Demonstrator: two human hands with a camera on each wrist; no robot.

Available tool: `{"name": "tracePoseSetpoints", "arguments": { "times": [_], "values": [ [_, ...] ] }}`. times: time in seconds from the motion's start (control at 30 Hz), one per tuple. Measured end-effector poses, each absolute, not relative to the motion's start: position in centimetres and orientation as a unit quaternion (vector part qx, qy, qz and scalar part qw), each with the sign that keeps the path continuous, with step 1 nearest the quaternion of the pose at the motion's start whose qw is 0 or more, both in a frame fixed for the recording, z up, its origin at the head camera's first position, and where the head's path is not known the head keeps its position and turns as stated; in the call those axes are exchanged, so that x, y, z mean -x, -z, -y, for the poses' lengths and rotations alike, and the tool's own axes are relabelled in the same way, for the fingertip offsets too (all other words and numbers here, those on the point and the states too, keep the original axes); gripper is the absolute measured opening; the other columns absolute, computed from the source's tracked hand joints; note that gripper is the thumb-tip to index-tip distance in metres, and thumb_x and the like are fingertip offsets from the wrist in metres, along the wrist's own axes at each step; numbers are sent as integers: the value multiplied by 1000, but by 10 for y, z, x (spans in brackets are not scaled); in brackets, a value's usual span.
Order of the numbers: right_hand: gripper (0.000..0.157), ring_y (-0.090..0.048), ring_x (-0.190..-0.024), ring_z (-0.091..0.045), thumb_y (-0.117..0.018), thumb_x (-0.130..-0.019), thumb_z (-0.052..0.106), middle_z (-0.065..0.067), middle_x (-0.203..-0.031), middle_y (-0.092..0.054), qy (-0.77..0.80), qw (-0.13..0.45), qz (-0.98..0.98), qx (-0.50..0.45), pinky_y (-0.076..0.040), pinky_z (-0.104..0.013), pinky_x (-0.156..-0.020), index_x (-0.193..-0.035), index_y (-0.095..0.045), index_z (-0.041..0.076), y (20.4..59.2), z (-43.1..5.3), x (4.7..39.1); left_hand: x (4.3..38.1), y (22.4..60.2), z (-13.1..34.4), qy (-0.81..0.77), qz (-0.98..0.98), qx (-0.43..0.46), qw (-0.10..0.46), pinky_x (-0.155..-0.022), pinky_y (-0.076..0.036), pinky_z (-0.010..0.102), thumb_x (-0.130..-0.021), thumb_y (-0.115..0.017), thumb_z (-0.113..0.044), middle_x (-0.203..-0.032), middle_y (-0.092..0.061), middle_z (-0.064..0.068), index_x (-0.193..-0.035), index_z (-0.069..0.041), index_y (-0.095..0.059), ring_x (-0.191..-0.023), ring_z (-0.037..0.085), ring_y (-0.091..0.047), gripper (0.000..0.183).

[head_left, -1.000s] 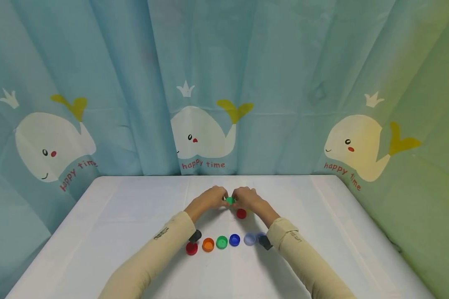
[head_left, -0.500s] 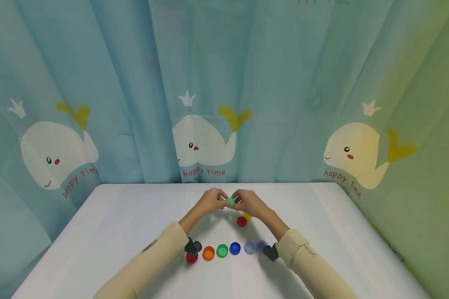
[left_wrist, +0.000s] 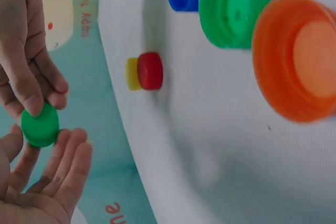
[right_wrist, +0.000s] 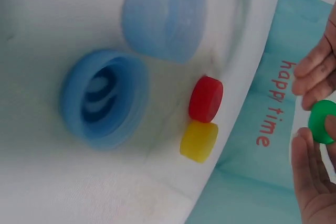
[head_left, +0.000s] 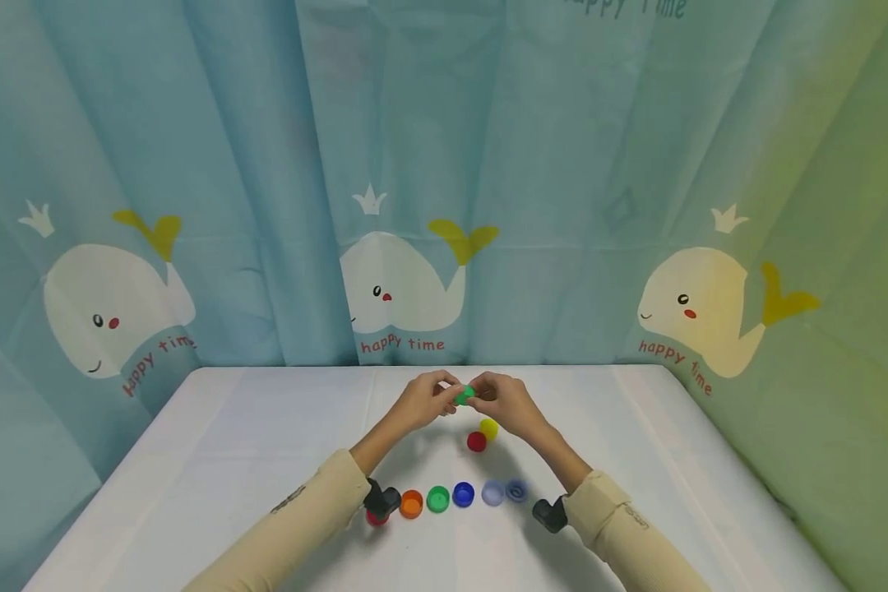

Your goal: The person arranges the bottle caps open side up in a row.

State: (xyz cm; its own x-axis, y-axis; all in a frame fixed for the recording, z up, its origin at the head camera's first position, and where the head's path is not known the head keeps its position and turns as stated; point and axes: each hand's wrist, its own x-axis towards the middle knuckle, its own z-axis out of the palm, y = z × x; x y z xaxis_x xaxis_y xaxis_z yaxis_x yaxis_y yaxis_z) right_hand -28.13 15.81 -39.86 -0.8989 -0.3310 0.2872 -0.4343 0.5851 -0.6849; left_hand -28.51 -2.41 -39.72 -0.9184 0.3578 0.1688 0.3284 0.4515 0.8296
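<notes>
Round green plastic cap (head_left: 464,395): raised above the white tabletop (head_left: 252,460), between both hands, at their fingertips.
Left hand (head_left: 423,400): grip narrow, seemingly pinching the cap's edge, though the fingers partly hide the contact.
Right hand (head_left: 509,401): grip narrow, thumb and fingers pinching the opposite edge.
Below the hands: round red plastic cap (head_left: 477,442) against a round yellow plastic cap (head_left: 490,427).

The curtain (head_left: 562,164) repeatedly reads "happy time" (head_left: 403,344); sleeve lettering (head_left: 289,499) is illegible.
</notes>
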Motion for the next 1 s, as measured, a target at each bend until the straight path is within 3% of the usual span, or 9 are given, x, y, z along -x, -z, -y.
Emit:
{"name": "tracePoseSetpoints", "arguments": {
  "times": [0.23, 0.53, 0.63, 0.8, 1.0],
  "values": [
    [15, -67, -84, -19, -70, -85, 13, -4, -93, -68, -399, 85, 881, -238, -54, -29, -72, -97, -66, 6, 393, -171, 273, 283, 391, 17, -497, -842, -211, -6, -71, -53, 27, -89, -66, -23, -84, -69, 6, -96, -4, -65, -77, 23, -66, 20],
    [18, -67, -87, -18, -72, -84, 18, -2, -92, -66, -437, 61, 868, -230, -54, -28, -74, -95, -64, 7, 395, -189, 261, 273, 395, 4, -470, -845, -253, -34, -74, -51, 24, -87, -70, -20, -84, -68, -3, -92, -9, -68, -78, 10, -63, 12],
    [22, -67, -89, -19, -74, -82, 17, -3, -93, -66, -443, 68, 866, -224, -54, -29, -75, -98, -63, 6, 393, -194, 255, 269, 395, 1, -472, -838, -270, -38, -75, -52, 24, -87, -69, -19, -87, -69, -1, -95, -7, -66, -80, 12, -64, 14],
    [42, -66, -87, -20, -75, -81, 17, -6, -97, -67, -414, 69, 882, -213, -54, -31, -75, -117, -59, 1, 392, -202, 248, 264, 394, -6, -464, -838, -286, -22, -78, -51, 24, -90, -65, -20, -97, -69, 5, -107, -3, -64, -88, 16, -66, 24],
    [34, -65, -85, -17, -73, -83, 16, -6, -99, -66, -387, 52, 893, -225, -53, -28, -75, -111, -63, -1, 395, -211, 245, 257, 391, -12, -445, -847, -293, 9, -80, -51, 24, -95, -57, -17, -109, -66, 8, -118, 0, -62, -96, 19, -64, 28]
  ]
}}
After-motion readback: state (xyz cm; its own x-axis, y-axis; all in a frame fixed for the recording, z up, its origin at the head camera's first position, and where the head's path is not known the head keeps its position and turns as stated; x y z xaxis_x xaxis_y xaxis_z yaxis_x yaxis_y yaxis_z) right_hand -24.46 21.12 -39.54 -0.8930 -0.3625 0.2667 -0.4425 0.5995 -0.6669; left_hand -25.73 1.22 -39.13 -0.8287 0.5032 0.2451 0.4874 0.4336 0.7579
